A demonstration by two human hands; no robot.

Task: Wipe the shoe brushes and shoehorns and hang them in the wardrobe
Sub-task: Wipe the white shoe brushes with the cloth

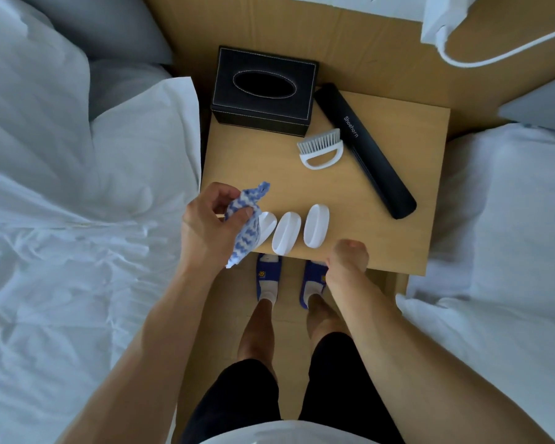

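From the head camera I look straight down on a light wooden bedside table (382, 200) set between two beds with white bedding (77, 219). My left hand (205, 225) hovers over the table's near-left edge, fingers and thumb curled round a bunched blue-and-white zigzag cloth (245, 225) whose tail hangs down past the table edge. My right hand (348, 254) sits at the near edge of the table, seen from the back with the fingers curled under; I cannot tell whether it holds anything. Three white oval brushes lie in a row near the front edge, smooth backs up: the left one (267, 225) partly hidden behind the cloth, the middle one (286, 232) and the right one (316, 225) just beside each other without touching. Farther back lies a small brush (321, 149) with grey bristles and a white loop handle. Just beside it, running diagonally from the back toward the right front, is a long black case (366, 149) printed "Shoehorn" in pale letters. A black tissue box (263, 91) with white stitching and an oval opening stands at the back-left corner. Below the table edge I see blue slippers (269, 274) with a small yellow emblem, too small to read.
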